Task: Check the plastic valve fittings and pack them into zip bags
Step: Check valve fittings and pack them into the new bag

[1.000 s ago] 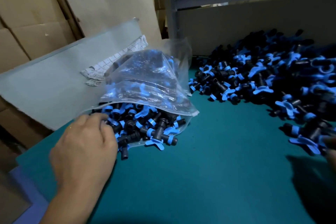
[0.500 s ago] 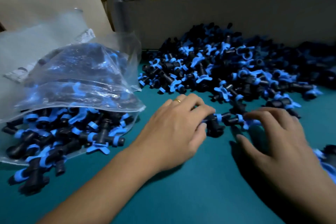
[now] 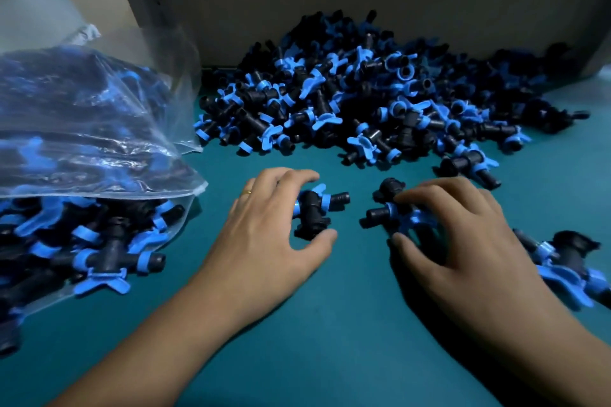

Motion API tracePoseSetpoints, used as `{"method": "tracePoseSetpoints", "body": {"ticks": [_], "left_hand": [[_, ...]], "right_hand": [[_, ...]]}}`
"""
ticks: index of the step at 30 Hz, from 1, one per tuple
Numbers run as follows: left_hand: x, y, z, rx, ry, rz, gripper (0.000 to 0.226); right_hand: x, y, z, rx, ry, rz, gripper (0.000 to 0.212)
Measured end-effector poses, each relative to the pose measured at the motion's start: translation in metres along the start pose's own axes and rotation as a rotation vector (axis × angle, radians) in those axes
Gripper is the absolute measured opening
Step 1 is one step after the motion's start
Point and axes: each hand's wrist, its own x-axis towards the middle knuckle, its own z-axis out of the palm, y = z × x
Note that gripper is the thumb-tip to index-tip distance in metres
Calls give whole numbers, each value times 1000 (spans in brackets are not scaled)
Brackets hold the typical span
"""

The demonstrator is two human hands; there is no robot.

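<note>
A big heap of black valve fittings with blue handles (image 3: 373, 99) lies at the back of the green table (image 3: 347, 324). At left, a clear zip bag (image 3: 82, 142) lies open toward me, full of fittings that spill from its mouth. My left hand (image 3: 264, 241) curls over one black and blue fitting (image 3: 317, 211) in front of the heap, fingers and thumb around it. My right hand (image 3: 463, 241) closes over another fitting or two (image 3: 390, 208) just to the right. Both hands rest low on the table.
A cardboard wall (image 3: 363, 3) backs the heap. A few loose fittings (image 3: 568, 261) lie at the right edge, near my right wrist. One stray fitting (image 3: 466, 165) sits between the heap and my right hand. Bare green surface stretches in front of me.
My left hand left the bag and came to the heap's front edge. Both hands have drawn fittings toward me, out of the heap. The view has swung right and down.
</note>
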Motion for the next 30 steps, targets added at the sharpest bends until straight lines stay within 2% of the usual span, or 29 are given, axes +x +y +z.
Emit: {"method": "tracePoseSetpoints", "body": {"ticks": [3,7,10,13,16,19,23,26,30], "left_hand": [[2,-6,-3,41,-53,11,64],[-3,1,3,164,-66,176,60],[-8,10,10,21,-53,323,44],[-9,14,11,-203,28,397,31],[-7,16,9,-409,131,332,26],[-5,20,7,-623,194,244,18],[-2,16,2,-684,308,159,20],[-3,15,-1,-741,281,65,22],[-4,15,-2,-684,243,47,32]], "right_hand": [[-3,-1,0,-22,29,3,39],[-2,-8,-4,32,-19,-64,43],[-3,-11,0,0,-83,-116,43],[-2,-9,-1,6,-82,-125,34],[-1,-8,-5,129,-46,-127,20],[-1,-11,-7,247,-1,-101,19],[-2,-12,-8,324,77,-59,17],[-3,-14,-8,354,99,-49,18],[-3,-15,-8,383,140,-36,16]]}}
